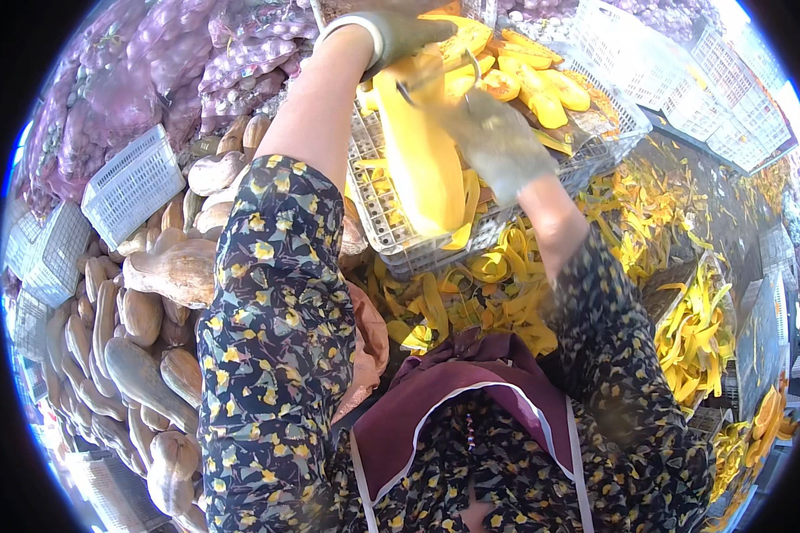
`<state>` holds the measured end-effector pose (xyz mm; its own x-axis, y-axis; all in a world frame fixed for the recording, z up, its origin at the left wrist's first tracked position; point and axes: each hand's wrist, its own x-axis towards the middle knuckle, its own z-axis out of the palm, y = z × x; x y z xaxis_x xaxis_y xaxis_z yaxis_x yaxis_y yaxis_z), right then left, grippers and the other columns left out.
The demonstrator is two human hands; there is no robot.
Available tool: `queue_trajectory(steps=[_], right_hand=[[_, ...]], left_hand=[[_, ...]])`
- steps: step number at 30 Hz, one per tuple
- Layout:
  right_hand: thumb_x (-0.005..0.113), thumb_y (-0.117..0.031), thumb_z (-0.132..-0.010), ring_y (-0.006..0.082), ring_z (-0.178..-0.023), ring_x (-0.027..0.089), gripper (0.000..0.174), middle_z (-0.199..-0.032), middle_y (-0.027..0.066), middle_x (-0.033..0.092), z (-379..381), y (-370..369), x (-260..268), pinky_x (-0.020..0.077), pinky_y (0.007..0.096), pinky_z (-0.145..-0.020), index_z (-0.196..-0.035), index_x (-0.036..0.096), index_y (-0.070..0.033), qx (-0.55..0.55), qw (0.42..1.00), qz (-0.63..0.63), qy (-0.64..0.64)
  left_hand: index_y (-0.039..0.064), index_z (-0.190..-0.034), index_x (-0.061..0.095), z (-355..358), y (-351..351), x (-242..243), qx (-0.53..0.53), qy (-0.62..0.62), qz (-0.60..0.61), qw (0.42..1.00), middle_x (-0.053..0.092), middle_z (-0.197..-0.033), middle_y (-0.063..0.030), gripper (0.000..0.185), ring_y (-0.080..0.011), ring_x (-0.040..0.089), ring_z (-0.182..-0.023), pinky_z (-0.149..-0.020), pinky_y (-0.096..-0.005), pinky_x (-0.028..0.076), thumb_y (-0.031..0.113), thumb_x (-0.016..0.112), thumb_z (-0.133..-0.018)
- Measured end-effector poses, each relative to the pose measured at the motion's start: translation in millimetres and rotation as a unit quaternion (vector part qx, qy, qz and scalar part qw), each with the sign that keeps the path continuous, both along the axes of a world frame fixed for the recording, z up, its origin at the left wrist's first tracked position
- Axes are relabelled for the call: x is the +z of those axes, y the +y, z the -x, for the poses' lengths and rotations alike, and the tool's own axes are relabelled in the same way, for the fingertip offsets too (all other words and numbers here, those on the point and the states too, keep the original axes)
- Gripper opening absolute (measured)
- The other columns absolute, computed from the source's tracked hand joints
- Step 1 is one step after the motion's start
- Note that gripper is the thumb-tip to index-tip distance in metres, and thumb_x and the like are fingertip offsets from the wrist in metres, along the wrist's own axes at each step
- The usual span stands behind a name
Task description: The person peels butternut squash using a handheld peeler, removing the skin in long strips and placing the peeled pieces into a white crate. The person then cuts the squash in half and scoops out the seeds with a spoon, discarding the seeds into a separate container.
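Observation:
A long, peeled butternut-type squash (421, 160) lies lengthwise over an upturned white plastic crate (381, 233), its bright yellow flesh bare. My left hand (407, 40), in a grey-green work glove with a white cuff, is on the far end of the squash. Blur hides its fingertips. A greyish glove covers my right hand (500, 143), which grips a peeler (410, 93) with metal parts against the upper right side of the squash. Motion smears the peeler's shape. Strips of yellow peel (468, 206) hang beside the squash on the crate.
Peeled and cut squash pieces (540, 83) are heaped beyond my right hand. Peel shavings (480, 286) cover the ground before me. Unpeeled squashes (143, 313) pile up at left, below purple mesh sacks of bulbs (173, 53). White crates (680, 80) stand at the far right.

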<state>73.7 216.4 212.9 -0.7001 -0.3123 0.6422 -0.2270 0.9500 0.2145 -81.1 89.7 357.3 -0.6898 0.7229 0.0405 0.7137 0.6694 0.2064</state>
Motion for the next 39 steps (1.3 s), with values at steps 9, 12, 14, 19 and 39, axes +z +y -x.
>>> queue_trajectory(steps=[9, 12, 14, 19, 39], right_hand=[[0.046, -0.033, -0.1, 0.0319, -0.093, 0.068, 0.046, -0.112, 0.0231, 0.066, -74, -28, -91, 0.0536, 0.0395, -0.087, -0.131, 0.054, -0.001, -0.086, 0.874, 0.101, -0.467], [0.051, -0.012, -0.095, 0.027, -0.083, 0.066, 0.029, -0.108, 0.0232, 0.064, -62, -16, -65, 0.0544, 0.0338, -0.08, -0.121, 0.062, -0.003, -0.118, 0.82, 0.302, -0.473], [0.054, -0.024, -0.096, 0.0323, -0.085, 0.065, 0.027, -0.106, 0.0239, 0.064, -34, -15, -28, 0.0527, 0.0391, -0.085, -0.112, 0.062, -0.005, -0.015, 0.986, 0.023, -0.163], [0.05, -0.047, -0.098, 0.0379, -0.099, 0.066, 0.045, -0.103, 0.0233, 0.066, 34, -17, 5, 0.0508, 0.0466, -0.089, -0.11, 0.06, -0.004, -0.083, 0.951, 0.243, -0.172], [0.061, -0.027, -0.098, 0.0138, -0.09, 0.065, 0.033, -0.106, 0.0048, 0.066, -29, -21, -219, 0.054, 0.0276, -0.071, -0.123, 0.061, -0.006, 0.098, 0.289, 0.908, -0.287]], left_hand=[[0.012, -0.141, 0.05, 13, -19, -10, 0.004, -0.001, -0.043, 0.999, 0.054, -0.139, -0.0069, 0.046, -0.0235, 0.054, -0.124, -0.105, -0.0343, 0.041, 0.034, 0.049, -0.1], [0.012, -0.14, 0.051, 14, -11, -15, -0.009, 0.01, -0.042, 0.999, 0.055, -0.137, -0.0067, 0.046, -0.0231, 0.055, -0.122, -0.104, -0.0344, 0.042, 0.035, 0.05, -0.1], [0.011, -0.139, 0.052, 12, -4, -19, -0.014, 0.022, -0.042, 0.999, 0.056, -0.136, -0.0065, 0.046, -0.0228, 0.055, -0.121, -0.104, -0.0344, 0.043, 0.035, 0.051, -0.099], [0.011, -0.137, 0.053, 8, 2, -26, -0.016, 0.01, -0.06, 0.998, 0.058, -0.133, -0.0061, 0.046, -0.0222, 0.057, -0.118, -0.102, -0.0344, 0.044, 0.035, 0.054, -0.099], [0.008, -0.13, 0.06, 183, -260, -234, 0.154, -0.244, -0.449, 0.846, 0.067, -0.12, -0.0045, 0.046, -0.0198, 0.063, -0.107, -0.095, -0.0351, 0.049, 0.038, 0.063, -0.095]])
